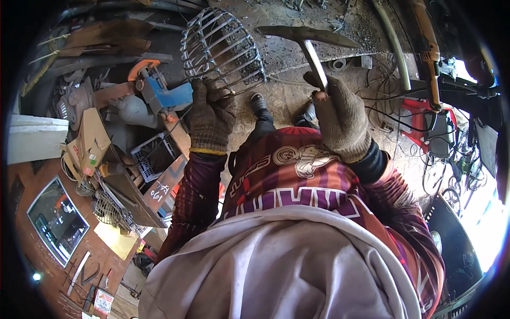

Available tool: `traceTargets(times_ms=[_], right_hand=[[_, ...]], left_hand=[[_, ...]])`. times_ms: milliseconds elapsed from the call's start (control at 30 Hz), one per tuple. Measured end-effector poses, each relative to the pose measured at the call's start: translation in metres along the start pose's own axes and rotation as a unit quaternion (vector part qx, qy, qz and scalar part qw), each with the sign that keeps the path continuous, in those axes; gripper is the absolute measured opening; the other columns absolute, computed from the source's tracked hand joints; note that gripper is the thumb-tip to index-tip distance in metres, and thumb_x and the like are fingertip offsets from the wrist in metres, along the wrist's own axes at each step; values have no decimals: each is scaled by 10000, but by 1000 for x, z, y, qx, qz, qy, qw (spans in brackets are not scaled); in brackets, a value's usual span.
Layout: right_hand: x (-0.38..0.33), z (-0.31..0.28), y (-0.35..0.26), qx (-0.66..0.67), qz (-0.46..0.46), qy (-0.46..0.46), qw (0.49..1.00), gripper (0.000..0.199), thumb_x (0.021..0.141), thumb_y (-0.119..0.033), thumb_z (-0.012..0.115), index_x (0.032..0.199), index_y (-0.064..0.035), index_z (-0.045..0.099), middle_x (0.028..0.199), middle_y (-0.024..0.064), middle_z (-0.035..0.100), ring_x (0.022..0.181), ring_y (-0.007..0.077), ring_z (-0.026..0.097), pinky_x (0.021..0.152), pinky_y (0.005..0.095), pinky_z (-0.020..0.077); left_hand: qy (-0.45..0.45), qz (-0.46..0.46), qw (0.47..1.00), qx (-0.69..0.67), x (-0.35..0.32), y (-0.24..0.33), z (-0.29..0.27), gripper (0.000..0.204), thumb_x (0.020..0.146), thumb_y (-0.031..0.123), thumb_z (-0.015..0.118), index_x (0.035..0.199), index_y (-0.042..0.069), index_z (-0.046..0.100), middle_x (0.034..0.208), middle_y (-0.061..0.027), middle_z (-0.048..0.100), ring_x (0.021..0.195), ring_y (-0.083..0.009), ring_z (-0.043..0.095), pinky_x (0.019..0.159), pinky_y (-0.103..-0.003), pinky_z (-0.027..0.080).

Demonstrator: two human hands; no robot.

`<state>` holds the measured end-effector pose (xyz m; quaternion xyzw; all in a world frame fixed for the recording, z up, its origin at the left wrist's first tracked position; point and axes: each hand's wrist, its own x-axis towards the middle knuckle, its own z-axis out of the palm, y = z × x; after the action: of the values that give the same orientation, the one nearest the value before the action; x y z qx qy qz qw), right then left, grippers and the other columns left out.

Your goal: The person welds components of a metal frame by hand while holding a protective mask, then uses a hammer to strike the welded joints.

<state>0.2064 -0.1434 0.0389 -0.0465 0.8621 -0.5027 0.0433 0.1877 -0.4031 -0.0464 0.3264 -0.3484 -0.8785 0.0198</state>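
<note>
My left hand (pixel 211 121), in a brown knit glove, grips the near end of a cage (pixel 245 41) of welded metal bars. The cage is oval and openwork, and it tilts up and away from me above the floor. My right hand (pixel 342 118), gloved the same way, is closed round the handle of a chipping hammer (pixel 309 36). Its long dark head is raised crosswise, just right of the cage and apart from it. Part of the handle is hidden in the glove.
A blue and orange metal tool (pixel 162 94) sits close to my left hand, above a grey crate (pixel 154 157). On the right lie a red-cased machine (pixel 417 119), loose cables and a wooden pole (pixel 394 48). A brown tabletop (pixel 32 194) bears a framed glass pane (pixel 57 219).
</note>
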Motion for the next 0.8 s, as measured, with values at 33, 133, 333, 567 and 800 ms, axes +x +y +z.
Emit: traceTargets(times_ms=[33,133,333,567,800], right_hand=[[2,3,2,-1,0,1,1000,220,918,-171,571,1074,-17,586,693,169,594,596,336,620,531,391,466],[5,8,4,-66,11,-34,997,245,916,-192,572,1090,-20,566,690,187,593,615,356,623,532,408,469],[7,7,4,-4,-5,-24,1000,256,920,-198,557,1105,-21,549,671,187,589,619,378,615,541,439,464],[-1,-1,-1,28,44,-39,998,239,945,-158,516,1121,-12,586,659,101,538,599,229,546,545,330,427],[4,3,0,64,83,-60,993,193,932,-170,546,1029,-7,581,676,170,572,611,330,600,560,398,445]], left_hand=[[10,-26,1000,11,-5,4,6,202,945,290,599,992,93,586,792,16,597,652,-89,563,619,-232,491],[-10,-45,999,-11,-2,3,0,199,944,276,603,1000,86,581,800,15,593,641,-92,555,625,-245,493],[-44,-29,998,-29,1,2,-5,235,928,307,623,995,86,579,776,30,569,640,-96,555,632,-263,493],[28,-31,999,29,-2,5,0,147,933,264,619,967,132,565,786,-2,611,617,-92,547,575,-253,504],[0,-28,999,-33,-8,8,5,147,929,258,627,982,131,576,821,0,629,619,-95,554,584,-256,514]])
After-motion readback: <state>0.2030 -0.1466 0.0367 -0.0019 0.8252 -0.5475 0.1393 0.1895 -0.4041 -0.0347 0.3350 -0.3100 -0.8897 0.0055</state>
